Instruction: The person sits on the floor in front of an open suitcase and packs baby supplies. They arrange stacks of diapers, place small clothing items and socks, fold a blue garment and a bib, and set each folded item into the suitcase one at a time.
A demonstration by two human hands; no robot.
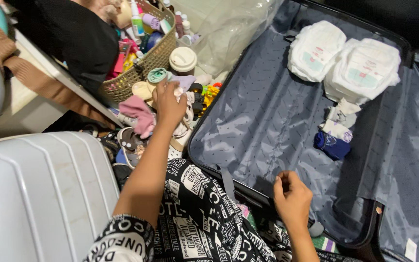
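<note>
Beside the open suitcase, the left hand rests on a pile of small clothes, fingers curled into it. The right hand sits loosely closed at the suitcase's near rim, well apart from the pile; whether it pinches anything cannot be told.

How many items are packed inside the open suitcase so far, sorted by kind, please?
White diapers: 2
Rolled sock pairs: 3, namely a grey-white pair, a white patterned pair and a dark blue pair
Total: 5
</note>
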